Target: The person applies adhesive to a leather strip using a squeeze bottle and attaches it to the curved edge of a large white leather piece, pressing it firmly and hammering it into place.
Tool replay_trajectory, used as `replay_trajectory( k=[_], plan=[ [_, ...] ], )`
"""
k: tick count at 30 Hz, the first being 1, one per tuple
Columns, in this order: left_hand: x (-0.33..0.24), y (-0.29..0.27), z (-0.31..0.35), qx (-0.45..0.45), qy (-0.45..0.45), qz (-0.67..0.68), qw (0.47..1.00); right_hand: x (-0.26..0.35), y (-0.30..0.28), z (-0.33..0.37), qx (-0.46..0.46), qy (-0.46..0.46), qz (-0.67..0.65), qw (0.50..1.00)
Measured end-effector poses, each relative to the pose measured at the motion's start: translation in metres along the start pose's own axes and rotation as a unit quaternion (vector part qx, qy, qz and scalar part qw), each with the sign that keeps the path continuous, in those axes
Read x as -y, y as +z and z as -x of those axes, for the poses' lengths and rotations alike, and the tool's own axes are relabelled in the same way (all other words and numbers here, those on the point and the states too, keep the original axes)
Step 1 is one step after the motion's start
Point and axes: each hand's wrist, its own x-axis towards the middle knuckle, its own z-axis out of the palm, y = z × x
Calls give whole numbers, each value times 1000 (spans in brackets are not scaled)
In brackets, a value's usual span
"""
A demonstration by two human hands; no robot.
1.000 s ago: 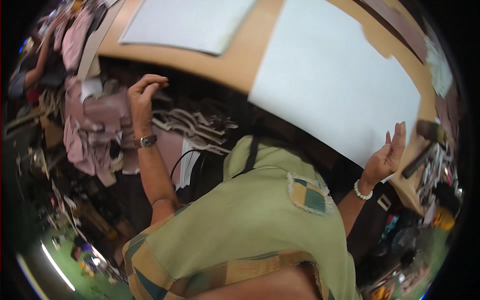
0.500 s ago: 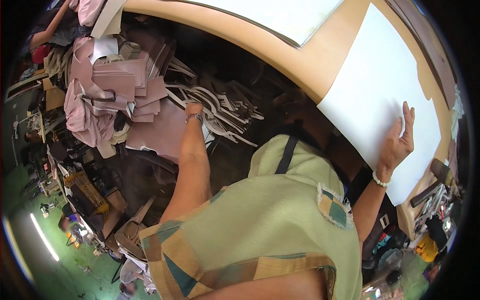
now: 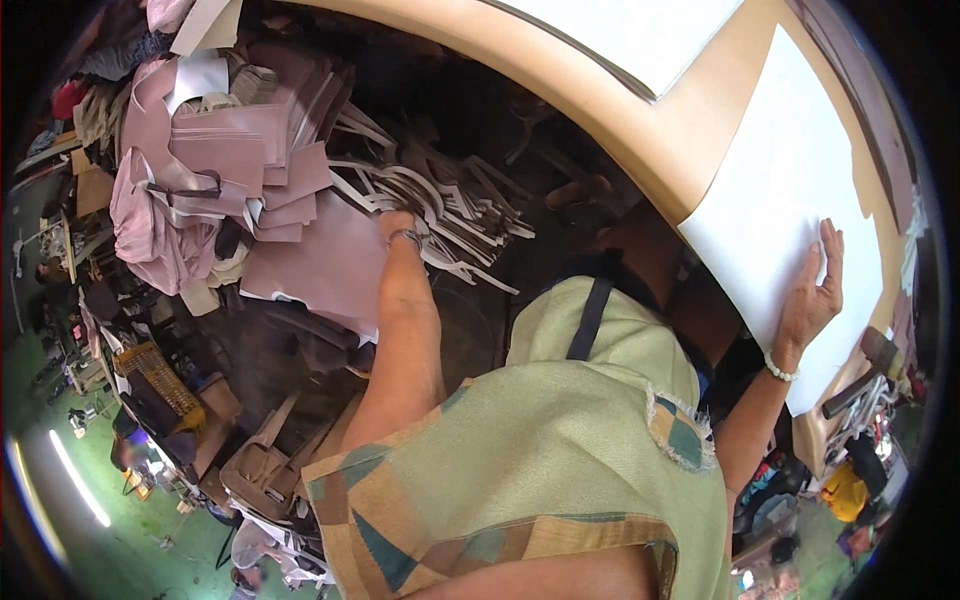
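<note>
Nearest, the person wears a green garment (image 3: 560, 440) with a patchwork hem and a frayed checked patch. The right hand (image 3: 806, 305), a beaded bracelet (image 3: 782, 373) at its wrist, is over the lower part of a white sheet (image 3: 790, 190), fingers extended and thumb set off from them; its grip is apart, though whether the palm presses the sheet I cannot tell. The left hand (image 3: 397, 223) reaches down to the near edge of a pile of pale curved strips (image 3: 440, 205); its fingers are hidden, so I cannot tell its grip. The white sheet lies on a tan worktop (image 3: 690, 150), its near corner overhanging the edge, and a dark-handled mallet (image 3: 850, 393) sits near its right end. Left of the strips are a mauve sheet (image 3: 320, 255) and stacked mauve pieces (image 3: 225, 150). Farther across the worktop lies another white sheet (image 3: 645, 35). A lit tube (image 3: 80, 478) shows at lower left.
</note>
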Motion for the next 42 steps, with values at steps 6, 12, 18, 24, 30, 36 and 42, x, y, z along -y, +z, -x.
replay_trajectory(
  k=[6,12,18,24,30,36,42],
  plan=[
    [-10,-23,22,-4,10,19,1000,-2,1,0,0,20,-2,1000],
    [-34,-58,61,-43,3,91,995,3,1,2,1,11,-47,999],
    [-71,-114,84,-128,76,184,971,2,1,2,-11,-32,-50,998],
    [-147,-238,145,-171,239,158,943,-8,1,5,-49,-51,-48,996],
    [-204,-351,213,-233,419,315,819,-12,-50,-8,-163,-95,-16,982],
    [-334,-330,265,56,544,387,742,-108,-130,-15,-409,76,61,907],
    [-451,-220,422,367,670,134,632,-208,-154,-19,-384,218,-171,881]
  ],
)
